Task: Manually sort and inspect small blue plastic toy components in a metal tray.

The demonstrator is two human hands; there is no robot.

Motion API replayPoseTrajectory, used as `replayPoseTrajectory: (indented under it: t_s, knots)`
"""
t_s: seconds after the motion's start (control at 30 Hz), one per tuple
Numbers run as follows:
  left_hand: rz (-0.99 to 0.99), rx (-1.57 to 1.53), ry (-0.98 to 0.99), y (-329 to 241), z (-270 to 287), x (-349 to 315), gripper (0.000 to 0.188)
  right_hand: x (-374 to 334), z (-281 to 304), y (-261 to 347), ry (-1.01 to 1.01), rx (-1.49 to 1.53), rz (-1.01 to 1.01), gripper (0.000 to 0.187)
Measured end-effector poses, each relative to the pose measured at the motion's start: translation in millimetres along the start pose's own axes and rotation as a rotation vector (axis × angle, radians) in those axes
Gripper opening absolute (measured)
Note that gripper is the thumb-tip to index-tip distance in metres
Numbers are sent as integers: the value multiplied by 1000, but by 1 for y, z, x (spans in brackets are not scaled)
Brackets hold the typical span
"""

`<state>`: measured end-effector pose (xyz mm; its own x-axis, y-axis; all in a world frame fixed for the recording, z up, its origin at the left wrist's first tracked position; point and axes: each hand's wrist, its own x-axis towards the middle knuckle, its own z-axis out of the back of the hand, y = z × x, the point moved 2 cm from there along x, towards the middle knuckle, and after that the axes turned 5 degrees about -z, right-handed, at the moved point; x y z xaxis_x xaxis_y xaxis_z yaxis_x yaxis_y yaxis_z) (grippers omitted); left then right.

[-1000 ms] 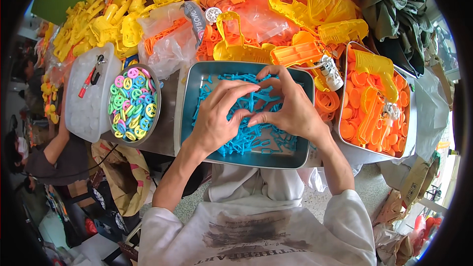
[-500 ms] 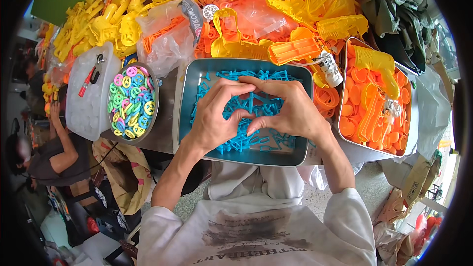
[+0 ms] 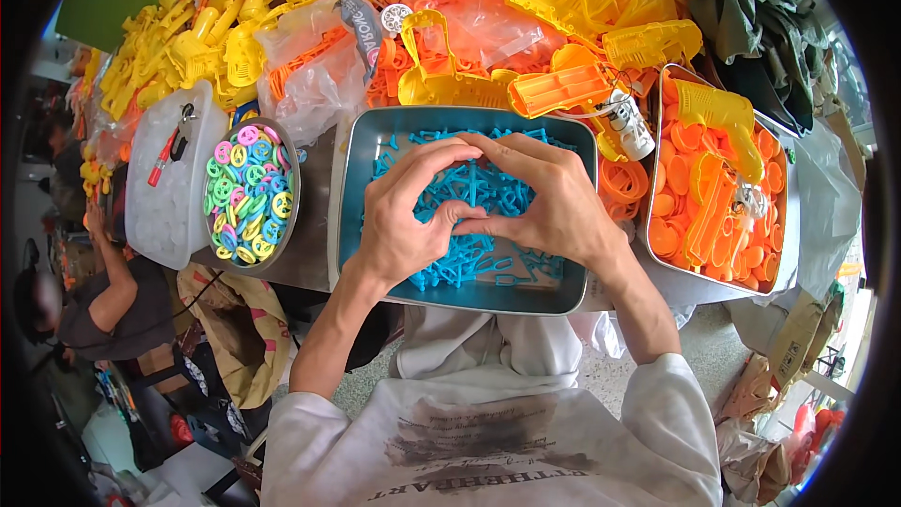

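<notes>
Over a metal tray [image 3: 554,301] with a teal inside, both hands meet in a ring. My left hand [image 3: 402,211] has curled fingers, its thumb tip against the right thumb. Facing it, my right hand [image 3: 561,199] is curled the same way, fingertips touching the left ones at the top. A slim blue plastic part [image 3: 473,184] stands between the upper fingertips and the thumbs and looks pinched by both hands; its ends are hidden by the fingers. Beneath lie many loose blue plastic pieces [image 3: 457,263], some partly covered by the hands.
Left of the tray stand a round bowl of pastel plastic rings [image 3: 249,190] and a translucent bin [image 3: 150,216] with a red-handled tool [image 3: 164,158]. Orange parts fill a metal tray [image 3: 649,225] on the right. Yellow casings [image 3: 450,89] pile up behind. A co-worker [image 3: 117,305] is at far left.
The thumbs have come closer, now touching where a small gap showed before. Both hands have shifted very slightly, and the slim blue part between them has moved a little up and left.
</notes>
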<state>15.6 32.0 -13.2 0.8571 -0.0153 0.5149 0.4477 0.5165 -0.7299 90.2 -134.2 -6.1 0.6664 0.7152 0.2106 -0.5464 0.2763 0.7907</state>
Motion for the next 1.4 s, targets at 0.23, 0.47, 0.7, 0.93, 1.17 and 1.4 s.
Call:
replayPoseTrajectory:
  t_s: [0.23, 0.47, 0.7, 0.93, 1.17, 1.4]
  knots:
    - [41, -42, -5, 3, -1, -2, 50, -1, -4, -1, -66, -5, 5, 72]
    - [107, -120, -30, 8, -6, -3, 50, -1, -7, -3, -108, 36, 16, 73]
    - [140, -169, -14, 7, -8, 1, 48, 0, -8, -7, -122, 20, 24, 69]
    - [241, -244, 93, 11, -7, -3, 46, -1, -7, -6, -108, 13, 5, 69]
    - [316, -351, 44, 7, -9, -4, 46, -1, -8, -4, -98, 15, -20, 68]
    - [333, -478, 32, 6, -5, 5, 48, 2, 4, -3, -123, 21, 20, 72]
